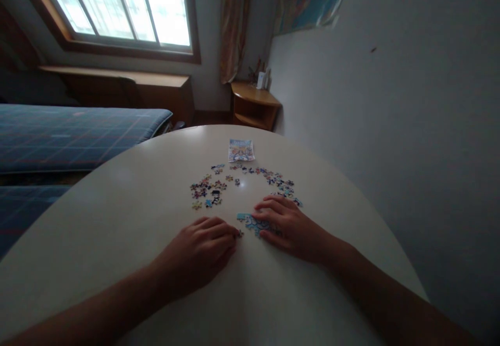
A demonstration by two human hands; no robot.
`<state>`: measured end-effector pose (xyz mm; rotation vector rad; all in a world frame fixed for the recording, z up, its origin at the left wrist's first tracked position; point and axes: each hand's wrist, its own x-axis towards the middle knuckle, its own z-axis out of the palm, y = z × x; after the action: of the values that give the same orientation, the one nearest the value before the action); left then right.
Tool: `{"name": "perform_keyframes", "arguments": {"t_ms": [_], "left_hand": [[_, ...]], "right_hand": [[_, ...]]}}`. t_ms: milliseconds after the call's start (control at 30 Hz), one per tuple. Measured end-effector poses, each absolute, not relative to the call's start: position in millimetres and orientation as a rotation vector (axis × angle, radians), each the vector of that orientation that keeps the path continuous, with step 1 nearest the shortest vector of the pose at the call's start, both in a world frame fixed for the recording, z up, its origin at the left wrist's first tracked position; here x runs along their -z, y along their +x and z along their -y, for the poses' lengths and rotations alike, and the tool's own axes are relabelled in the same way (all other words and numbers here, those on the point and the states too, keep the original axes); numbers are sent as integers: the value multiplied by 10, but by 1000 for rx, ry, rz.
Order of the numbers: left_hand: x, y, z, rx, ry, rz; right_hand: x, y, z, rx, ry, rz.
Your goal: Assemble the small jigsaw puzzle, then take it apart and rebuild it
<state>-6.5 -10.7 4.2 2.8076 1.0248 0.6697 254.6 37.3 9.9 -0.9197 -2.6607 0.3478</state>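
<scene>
On a round white table [117, 221] lies a scatter of several small colourful jigsaw pieces [207, 188] in an arc. A joined blue section of the puzzle [250, 222] lies near the front. My right hand [291, 226] rests on this section, fingers stretched flat over it. My left hand [201, 249] lies palm down to its left, fingers together, with their tips pinching a small loose piece [239, 233] against the table. A small printed picture card [241, 150] lies beyond the pieces.
A white wall runs close along the table's right side. Behind the table stand a wooden corner shelf [253, 103] and a long wooden bench under the window [117, 7]. A blue checked bed [70, 135] lies at the left.
</scene>
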Motion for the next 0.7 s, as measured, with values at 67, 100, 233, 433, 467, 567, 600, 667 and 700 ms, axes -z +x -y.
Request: {"name": "perform_keyframes", "arguments": {"t_ms": [67,100,233,433,467,567,600,667,700], "left_hand": [[-32,-61,91,-647,2801,-907],[-26,-64,75,-650,2792,-885],[-3,-97,-2,-741,2733,-933],[15,-94,-23,-719,2710,-941],[15,-89,-21,-712,2716,-938],[15,-80,-25,-698,2725,-918],[16,-79,-27,-694,2726,-905],[25,-79,-32,-699,2732,-880],[31,-80,-33,-707,2739,-873]], "right_hand": [[-103,2542,-373,-362,-922,2662],[-106,2541,-372,-366,-923,2665],[-120,2538,-367,-369,-918,2663],[-130,2531,-353,-380,-912,2666],[-129,2530,-353,-381,-913,2669],[-123,2528,-354,-386,-921,2669],[-120,2527,-355,-388,-920,2667],[-112,2528,-359,-384,-916,2665],[-108,2528,-361,-380,-910,2666]]}}
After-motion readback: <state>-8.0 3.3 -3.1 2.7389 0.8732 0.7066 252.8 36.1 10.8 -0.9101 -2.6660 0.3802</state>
